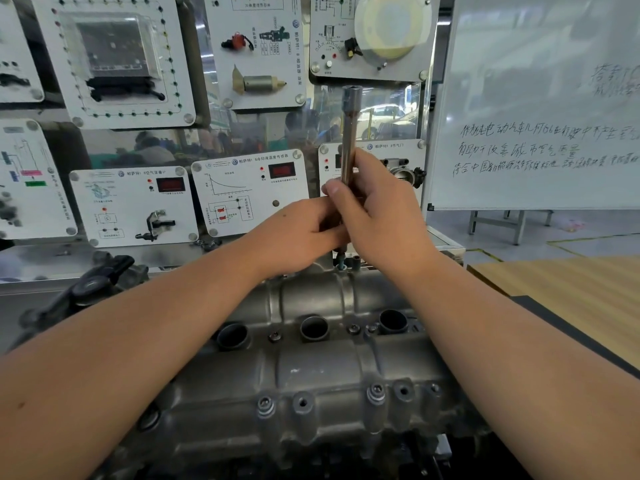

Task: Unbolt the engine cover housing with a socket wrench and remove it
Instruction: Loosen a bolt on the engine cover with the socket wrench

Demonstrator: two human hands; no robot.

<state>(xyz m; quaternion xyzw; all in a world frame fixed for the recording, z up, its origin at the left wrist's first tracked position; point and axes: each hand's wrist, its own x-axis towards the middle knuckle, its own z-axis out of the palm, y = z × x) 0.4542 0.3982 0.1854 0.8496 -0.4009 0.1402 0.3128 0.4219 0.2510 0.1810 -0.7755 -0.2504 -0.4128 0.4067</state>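
Engine cover (311,368) is seen filling the lower centre of the frame, grey cast metal with three round wells across its middle and bolts along its near edge. A wrench (349,140) is held upright above the cover's far edge, its lower end set on a bolt (341,261) there. The shaft is gripped by the right hand (377,209), fingers curled round it; the left hand (304,233) is curled round the lower shaft just below. Display panels (249,192) are mounted close behind the tool at centre and upper left. A whiteboard (540,98) is stood at upper right. A wooden table (568,299) is seen at right, with open floor beyond. A black part (93,282) lies at left beside the cover.
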